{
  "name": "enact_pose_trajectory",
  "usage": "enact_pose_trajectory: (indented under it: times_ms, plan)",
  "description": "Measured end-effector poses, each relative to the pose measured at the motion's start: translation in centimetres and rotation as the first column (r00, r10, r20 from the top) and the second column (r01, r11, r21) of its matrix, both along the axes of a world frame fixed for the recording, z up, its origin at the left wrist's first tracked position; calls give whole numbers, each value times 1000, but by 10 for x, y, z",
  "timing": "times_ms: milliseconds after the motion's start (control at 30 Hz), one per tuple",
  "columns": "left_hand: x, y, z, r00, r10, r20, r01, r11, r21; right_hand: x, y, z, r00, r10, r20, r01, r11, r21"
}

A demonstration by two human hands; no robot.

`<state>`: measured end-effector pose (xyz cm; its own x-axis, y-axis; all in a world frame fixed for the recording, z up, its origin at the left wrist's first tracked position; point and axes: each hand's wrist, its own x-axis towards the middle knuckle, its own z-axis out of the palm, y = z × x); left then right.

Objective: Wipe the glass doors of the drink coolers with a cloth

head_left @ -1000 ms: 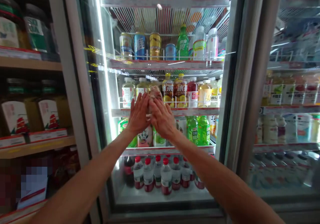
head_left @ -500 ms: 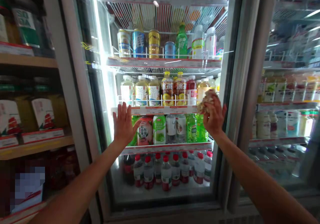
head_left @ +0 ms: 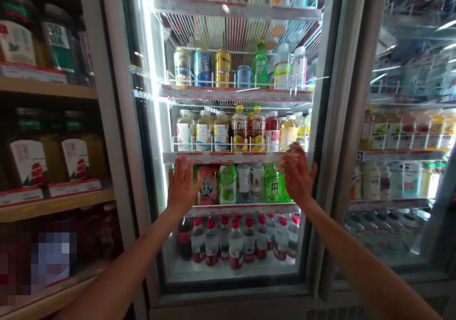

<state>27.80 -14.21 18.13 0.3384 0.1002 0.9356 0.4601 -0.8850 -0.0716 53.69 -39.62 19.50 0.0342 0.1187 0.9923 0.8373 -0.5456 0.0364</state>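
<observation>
My left hand (head_left: 182, 184) lies against the glass door of a lit drinks fridge, its palm flat and fingers stretched upward. It is in front of the left end of a shelf rail (head_left: 221, 157). Across the same door, my right hand (head_left: 300, 179) is closed on a crumpled cloth (head_left: 290, 156), pressed towards the glass on the right side. The hand hides part of the cloth. Behind the glass between my hands stand a red drink bottle (head_left: 208, 185), a green-labelled bottle (head_left: 227, 184) and clear bottles (head_left: 244, 183).
Metal door frames (head_left: 351, 134) border the glass on the right. Another fridge (head_left: 402, 156) with bottles stands beyond. To the left, a wooden shelf (head_left: 53, 205) holds large bottles (head_left: 76, 158). Cans (head_left: 202, 67) and red-capped water bottles (head_left: 236, 244) fill other fridge shelves.
My right hand has moved a little down and to the left with the cloth. My left hand stays nearly in place on the glass. The whole view has shifted slightly.
</observation>
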Motion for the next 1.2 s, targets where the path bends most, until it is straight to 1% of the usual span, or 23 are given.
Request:
enact_pose_trajectory:
  times_ms: [67,100,133,200,267,333,367,400,467,533,600,633,700,767,800,867,900,933,1000,1067,1133,1167,1200]
  plan:
    - [4,-1,-2,1000,10,20,-10,1000,-3,19,-12,10,994,-37,-106,61,972,229]
    - [6,-2,-2,1000,12,25,-12,1000,-5,15,-7,13,991,-31,-131,66,960,272]
    - [7,-3,-2,1000,14,27,-13,1000,-11,5,5,14,991,-17,-131,50,965,256]
    - [7,-5,-1,1000,17,18,-16,1000,-27,-32,39,6,998,28,-65,-23,997,72]
    - [3,-6,-1,1000,23,-7,-23,999,-28,-71,67,-12,993,112,45,-99,971,-219]
    - [-4,-5,0,998,31,-50,-31,999,-10,-88,71,-34,965,213,149,-122,878,-462]
    - [-7,-4,0,997,32,-76,-32,999,0,-85,63,-42,954,242,178,-115,842,-528]
    - [-10,-3,0,995,31,-99,-30,1000,7,-75,49,-47,953,241,186,-105,833,-544]
    - [-13,-1,0,992,22,-127,-21,1000,9,-40,16,-44,980,141,140,-77,920,-384]
    - [-13,1,-1,992,16,-125,-15,1000,6,-6,-10,-26,1000,7,23,-5,997,-77]
    - [-12,2,-2,994,15,-108,-15,1000,7,8,-14,-4,996,-44,-83,58,985,165]
    - [-11,1,-2,995,14,-102,-14,1000,6,4,-7,3,993,-39,-108,60,977,202]
    - [-10,-1,-2,996,12,-91,-12,1000,0,-21,19,7,996,12,-92,-2,994,108]
    - [-10,-4,-3,996,15,-87,-17,1000,-12,-55,46,-5,995,96,-19,-98,983,-157]
    - [-11,-6,-3,996,20,-88,-21,1000,-19,-69,54,-15,989,148,23,-134,943,-303]
    - [-14,-7,-3,995,27,-99,-29,999,-24,-81,52,-36,968,233,90,-156,844,-514]
    - [-15,-8,-3,994,27,-110,-29,999,-22,-76,44,-43,963,246,109,-146,818,-556]
    - [-16,-7,-4,992,24,-120,-27,999,-18,-66,31,-46,966,231,120,-128,824,-552]
    - [-17,-6,-5,992,23,-128,-25,1000,-11,-36,4,-38,988,119,98,-71,916,-395]
    - [-15,-4,-7,992,22,-122,-24,1000,-9,-10,-13,-17,1000,-6,0,6,996,-86]
    - [-13,-4,-7,993,18,-115,-20,1000,-16,-3,-9,4,994,-39,-99,55,985,166]
    - [-13,-4,-7,993,16,-114,-19,1000,-20,-8,-1,10,992,-27,-120,51,978,204]
    - [-13,-5,-7,993,16,-114,-19,1000,-23,-17,11,12,994,-6,-114,26,984,173]
